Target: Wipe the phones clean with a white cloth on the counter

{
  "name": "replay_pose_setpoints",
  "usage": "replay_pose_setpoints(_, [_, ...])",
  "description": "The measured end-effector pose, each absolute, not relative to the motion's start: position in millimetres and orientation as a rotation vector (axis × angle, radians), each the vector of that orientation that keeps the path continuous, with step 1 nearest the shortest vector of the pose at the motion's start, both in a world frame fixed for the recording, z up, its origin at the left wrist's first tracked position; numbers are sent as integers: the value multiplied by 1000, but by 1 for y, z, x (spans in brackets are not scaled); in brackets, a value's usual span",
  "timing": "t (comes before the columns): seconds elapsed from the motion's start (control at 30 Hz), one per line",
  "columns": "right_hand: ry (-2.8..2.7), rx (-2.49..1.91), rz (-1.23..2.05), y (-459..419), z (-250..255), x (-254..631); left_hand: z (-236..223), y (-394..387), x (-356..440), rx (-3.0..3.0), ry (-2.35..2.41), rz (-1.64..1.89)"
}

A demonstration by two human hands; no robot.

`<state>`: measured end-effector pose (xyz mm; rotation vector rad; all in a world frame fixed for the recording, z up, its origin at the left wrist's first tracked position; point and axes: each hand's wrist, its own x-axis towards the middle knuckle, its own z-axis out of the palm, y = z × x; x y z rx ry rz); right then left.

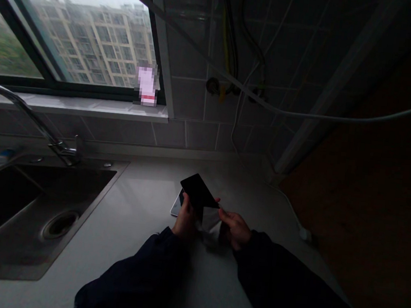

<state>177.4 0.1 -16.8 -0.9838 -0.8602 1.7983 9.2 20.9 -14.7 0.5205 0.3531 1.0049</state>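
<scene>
My left hand (185, 219) grips the lower left edge of a thin black rectangular slab (198, 195), perhaps a phone or a case. My right hand (234, 228) pinches its right corner between thumb and fingers. A pale, shiny sheet, perhaps a film or wrapper (210, 223), hangs below the slab between my hands. Partly hidden behind my left hand, a silver-edged flat device (176, 205) lies on the pale countertop (141, 206). Dark sleeves cover both forearms.
A steel sink (19, 213) with a drain (60, 224) is set into the counter at left, below a curved faucet (36, 121). Tiled wall, pipes and a white cable (305, 113) run behind. A blurred pink item (146, 86) stands on the windowsill.
</scene>
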Motion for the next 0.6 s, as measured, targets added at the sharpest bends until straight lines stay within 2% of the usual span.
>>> replay_pose_setpoints(0.17, [-806, -1032, 1544, 6, -11, 184, -20, 22, 8, 428, 379, 858])
replay_pose_setpoints(0.37, [-739, -1102, 1074, 24, -11, 209, -19, 21, 6, 356, 454, 926])
replay_pose_setpoints(0.6, [-1330, -1157, 532, 6, -4, 201, -14, 10, 13, 407, 378, 699])
